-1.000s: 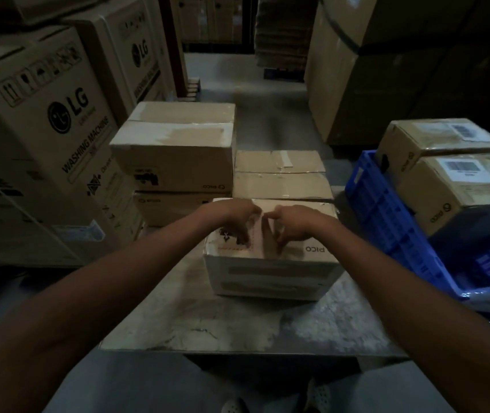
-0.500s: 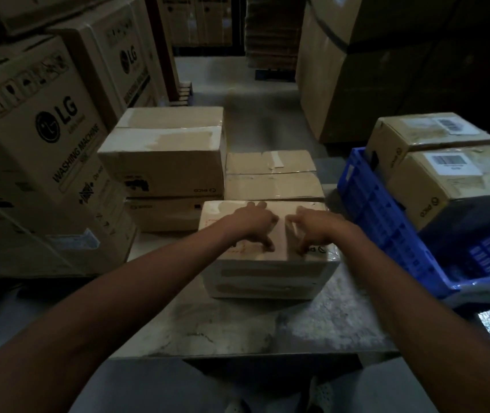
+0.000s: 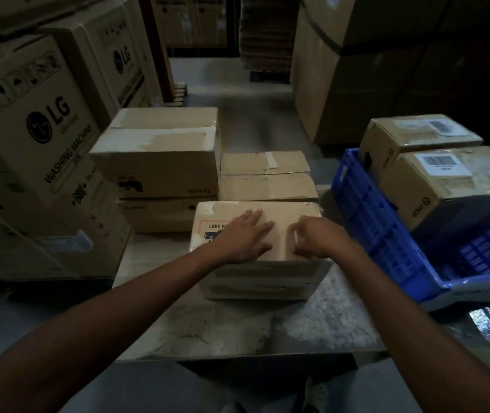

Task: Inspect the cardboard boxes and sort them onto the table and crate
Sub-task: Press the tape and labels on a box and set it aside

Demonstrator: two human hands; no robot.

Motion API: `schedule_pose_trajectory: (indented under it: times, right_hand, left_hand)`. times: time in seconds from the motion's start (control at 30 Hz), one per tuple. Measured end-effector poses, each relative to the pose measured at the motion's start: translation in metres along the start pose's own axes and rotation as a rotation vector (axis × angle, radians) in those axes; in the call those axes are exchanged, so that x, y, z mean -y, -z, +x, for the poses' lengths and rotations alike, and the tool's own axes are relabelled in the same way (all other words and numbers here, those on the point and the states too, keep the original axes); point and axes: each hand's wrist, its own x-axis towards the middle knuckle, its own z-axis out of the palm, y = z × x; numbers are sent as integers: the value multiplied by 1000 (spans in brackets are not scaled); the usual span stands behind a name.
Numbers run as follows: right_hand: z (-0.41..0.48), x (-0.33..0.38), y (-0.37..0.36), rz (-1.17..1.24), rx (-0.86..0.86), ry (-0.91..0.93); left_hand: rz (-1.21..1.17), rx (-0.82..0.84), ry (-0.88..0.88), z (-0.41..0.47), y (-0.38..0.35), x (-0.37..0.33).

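So the landmark here is the small brown cardboard box with the red-dashed label (image 3: 255, 248), which is sat on the scuffed grey tabletop (image 3: 237, 332), toward its near middle. Both bare hands are laid on its top face. The left hand (image 3: 242, 238) is pressed flat, fingers (image 3: 251, 217) spread and released, nothing gripped. The right hand (image 3: 316, 238) is resting just beside it, its fingers (image 3: 294, 234) curled under and partly clenched against the cardboard; whether anything like tape is pinched there can't be told in this dim light.

Directly behind that box, touching or nearly so, a flatter taped brown carton (image 3: 267, 177) is seen. Behind and to the left of it, two bigger plain cartons are stacked, the upper one (image 3: 157, 156) on the lower one (image 3: 154, 214). Further left of it, tall LG washing machine cartons (image 3: 29, 150) are lined up on the floor.

To the right of the box, a blue plastic crate (image 3: 386, 234) is parked, tilted a bit, and two brown boxes with barcode stickers are loaded in it: the nearer one (image 3: 452, 186) and the farther one (image 3: 416, 135).
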Motion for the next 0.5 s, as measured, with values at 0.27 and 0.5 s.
schedule_pose_trajectory:
  times: [0.27,0.5]
  right_hand:
    - [26,22,-27,-29,-290,-12]
    - [31,34,-24,7,-230,-24]
  left_hand:
    - [55,-231,50,4,-19,1]
    - [40,-267,84,0,-10,29]
